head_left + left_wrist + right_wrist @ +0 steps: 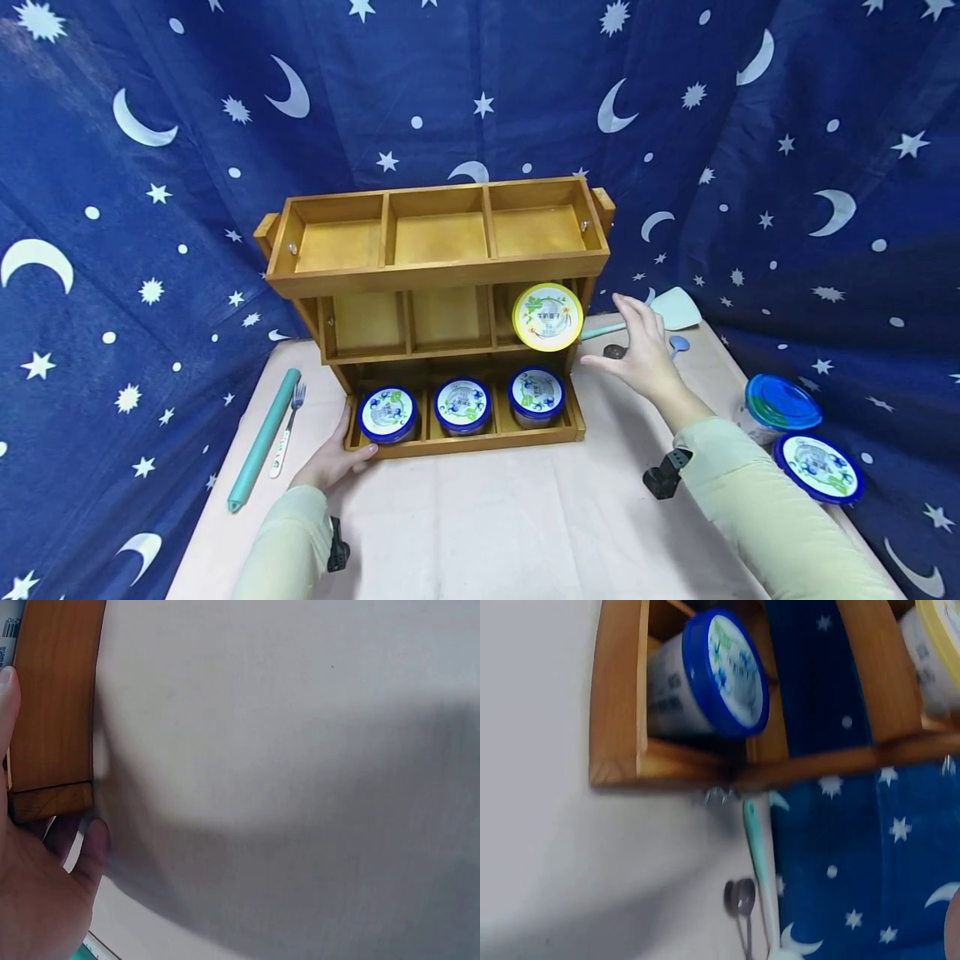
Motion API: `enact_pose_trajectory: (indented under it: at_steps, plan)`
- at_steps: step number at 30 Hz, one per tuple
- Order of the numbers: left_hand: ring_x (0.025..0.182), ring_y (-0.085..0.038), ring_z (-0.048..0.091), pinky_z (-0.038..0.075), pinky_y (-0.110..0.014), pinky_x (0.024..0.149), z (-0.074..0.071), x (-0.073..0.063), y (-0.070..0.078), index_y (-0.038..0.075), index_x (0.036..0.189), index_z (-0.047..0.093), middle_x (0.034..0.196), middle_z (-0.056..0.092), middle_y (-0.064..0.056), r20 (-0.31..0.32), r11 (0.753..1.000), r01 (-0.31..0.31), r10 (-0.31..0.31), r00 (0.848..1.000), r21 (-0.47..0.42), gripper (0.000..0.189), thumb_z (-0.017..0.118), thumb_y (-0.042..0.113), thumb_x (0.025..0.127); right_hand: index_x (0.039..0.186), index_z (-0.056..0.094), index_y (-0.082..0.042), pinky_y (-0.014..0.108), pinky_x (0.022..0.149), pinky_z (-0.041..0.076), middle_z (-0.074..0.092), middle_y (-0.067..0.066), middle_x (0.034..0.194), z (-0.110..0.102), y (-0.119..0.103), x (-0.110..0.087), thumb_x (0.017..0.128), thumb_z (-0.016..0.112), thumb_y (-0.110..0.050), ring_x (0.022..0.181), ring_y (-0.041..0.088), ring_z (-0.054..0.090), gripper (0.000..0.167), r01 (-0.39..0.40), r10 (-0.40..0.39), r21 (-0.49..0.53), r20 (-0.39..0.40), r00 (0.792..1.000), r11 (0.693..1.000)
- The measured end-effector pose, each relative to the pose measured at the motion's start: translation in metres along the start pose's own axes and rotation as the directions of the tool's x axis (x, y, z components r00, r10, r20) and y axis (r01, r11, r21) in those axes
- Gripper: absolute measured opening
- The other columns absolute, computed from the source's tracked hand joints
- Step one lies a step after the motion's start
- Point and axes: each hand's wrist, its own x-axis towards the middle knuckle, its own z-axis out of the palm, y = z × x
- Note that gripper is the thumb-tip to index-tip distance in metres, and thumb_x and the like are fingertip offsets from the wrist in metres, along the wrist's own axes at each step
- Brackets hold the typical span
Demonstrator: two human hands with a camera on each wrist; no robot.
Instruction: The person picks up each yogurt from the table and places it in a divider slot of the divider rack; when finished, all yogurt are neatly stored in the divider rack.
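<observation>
A three-tiered wooden rack [438, 275] stands on the table. My left hand [335, 457] holds its lower left corner, thumb along the front board and fingers around the side; the left wrist view shows this hand [41, 892] at the board's end [56, 712]. A yellow-lidded tub [547, 317] sits in the middle tier's right compartment. The bottom tier bears blue-lidded tubs at left [387, 414], middle [462, 406] and right [536, 392]. My right hand [641, 354], thumb and fingers spread, is apart from the rack at its right side, holding nothing.
To the rack's left lie a teal rod [264, 442] and a fork [287, 429]. A pale green spatula [675, 308], a dark spoon [615, 352] and a blue spoon [678, 343] lie at right. More blue-lidded tubs [817, 467] stand at the table's right edge. A starry curtain [420, 83] hangs behind.
</observation>
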Motion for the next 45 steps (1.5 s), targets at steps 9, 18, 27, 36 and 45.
enact_pose_trajectory:
  at_steps: [9,18,27,36,45]
  plan:
    - [0.135,-0.05,0.01,0.009,-0.061,0.107,0.001,0.001,0.0,0.022,0.148,-0.017,0.153,0.007,-0.024,0.034,1.0,0.011,-0.011,0.999,0.013,0.112,0.066,0.053,0.08,0.145,0.028,-0.002,0.065,0.099,0.023,0.031,0.027,0.141,-0.026,0.041,-0.023,0.063,0.087,-0.033,0.128,0.045,0.025,0.106,-0.081,0.083,-0.05,0.05,0.995,0.995]
    - [0.135,-0.05,0.01,0.01,-0.061,0.107,0.001,0.003,0.001,0.023,0.148,-0.017,0.154,0.002,-0.023,0.03,1.0,0.019,-0.02,0.999,0.022,0.112,0.066,0.054,0.08,0.147,0.023,-0.002,0.067,0.091,0.027,0.029,0.029,0.143,-0.057,0.075,-0.045,0.068,0.082,-0.04,0.122,0.048,0.026,0.107,-0.194,0.202,-0.096,0.085,0.976,0.976]
    - [0.132,-0.052,0.019,0.011,-0.061,0.107,0.001,0.0,0.001,0.02,0.149,-0.016,0.136,0.045,-0.025,0.003,1.0,0.015,-0.015,1.0,0.019,0.112,0.066,0.054,0.08,0.149,0.017,-0.003,0.072,0.093,0.021,0.022,0.033,0.144,-0.08,0.102,-0.07,0.072,0.076,-0.05,0.124,0.053,0.019,0.108,-0.319,0.342,-0.174,0.125,0.931,0.932]
    - [0.133,-0.051,0.018,0.01,-0.061,0.107,0.001,-0.001,0.0,0.022,0.149,-0.015,0.132,0.048,-0.028,0.005,0.999,0.042,-0.042,0.999,0.016,0.11,0.065,0.055,0.08,0.149,0.012,-0.002,0.077,0.086,0.023,0.018,0.035,0.142,-0.1,0.123,-0.096,0.077,0.07,-0.054,0.121,0.057,0.016,0.105,-0.381,0.429,-0.247,0.18,0.885,0.891]
    - [0.134,-0.051,0.013,0.01,-0.063,0.106,0.001,-0.002,-0.001,0.023,0.149,-0.016,0.15,0.014,-0.028,0.007,0.999,0.054,-0.054,0.998,0.005,0.111,0.065,0.057,0.079,0.149,0.009,-0.003,0.08,0.079,0.022,0.012,0.037,0.144,-0.113,0.14,-0.118,0.08,0.065,-0.057,0.122,0.061,0.01,0.104,-0.458,0.516,-0.27,0.213,0.829,0.847]
